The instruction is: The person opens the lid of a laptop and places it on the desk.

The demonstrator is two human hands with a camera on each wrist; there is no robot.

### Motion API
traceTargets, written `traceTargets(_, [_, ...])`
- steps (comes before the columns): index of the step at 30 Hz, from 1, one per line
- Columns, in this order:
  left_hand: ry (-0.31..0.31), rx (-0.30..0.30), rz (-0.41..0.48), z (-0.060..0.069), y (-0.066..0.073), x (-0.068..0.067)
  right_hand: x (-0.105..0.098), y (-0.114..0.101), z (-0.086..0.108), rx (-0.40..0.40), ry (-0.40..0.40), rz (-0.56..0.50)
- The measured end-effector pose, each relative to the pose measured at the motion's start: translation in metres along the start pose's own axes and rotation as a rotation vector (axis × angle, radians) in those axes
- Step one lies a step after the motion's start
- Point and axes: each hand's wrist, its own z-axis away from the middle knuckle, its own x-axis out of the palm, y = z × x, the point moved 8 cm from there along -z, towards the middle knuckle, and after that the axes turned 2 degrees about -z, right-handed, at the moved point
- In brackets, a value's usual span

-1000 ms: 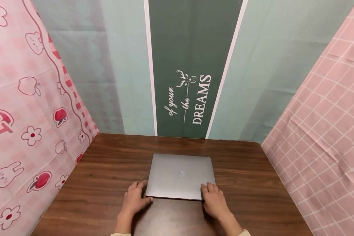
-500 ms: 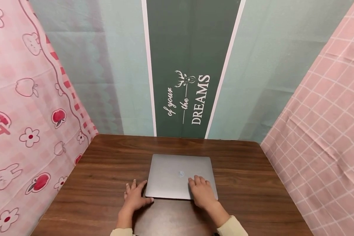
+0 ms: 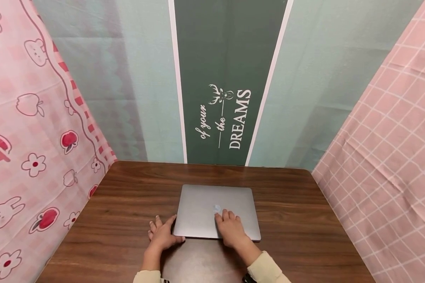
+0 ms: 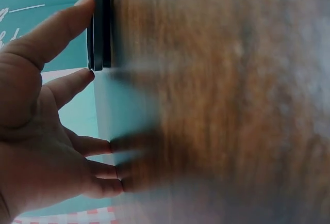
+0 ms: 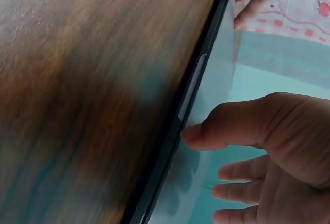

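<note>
A closed, slim, grey metal laptop (image 3: 205, 212) lies flat beneath the fingers of a person's right hand (image 3: 230, 230), its near left corner between the spread thumb and forefinger of the left hand (image 3: 161, 236). From where I stand, the step looks like steadying the machine before its lid is raised. The left fingers fan wide; the right fingers reach nearly straight over the lid toward a small, pale, shiny logo (image 3: 217, 208), the thumb at the front edge beside a shallow, light-coloured notch (image 5: 192, 87). Neither hand grips anything; whether the right fingertips press down, I cannot tell. The next move likely calls for that thumb in the notch and an upward pull, the left fingers guarding against a slide. Around both hands spreads a dark brown, wood-grained table (image 3: 290, 212). Beyond the fingertips hangs a grey-green fabric backdrop (image 3: 156, 98), its dark green panel (image 3: 230, 51) lettered "DREAMS"; off the left fingers, a pink rabbit-and-apple-print curtain (image 3: 53, 169); off the right, a pink, white-gridded curtain (image 3: 386, 157).
</note>
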Motion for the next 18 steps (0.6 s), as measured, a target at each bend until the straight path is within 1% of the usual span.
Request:
traceTargets(3, [0.016, 0.002, -0.007, 0.000, -0.001, 0.000, 0.005, -0.004, -0.001, -0.002, -0.021, -0.004])
traceTargets(7, [0.036, 0.009, -0.015, 0.001, 0.000, 0.000, 0.014, -0.010, -0.002, -0.005, -0.071, -0.022])
traceTargets(10, [0.044, 0.012, -0.017, 0.001, 0.001, 0.000, 0.016, -0.014, -0.003, -0.003, -0.098, -0.034])
traceTargets(18, [0.053, 0.004, -0.026, 0.002, 0.001, 0.000, 0.017, -0.015, -0.007, -0.007, -0.097, -0.045])
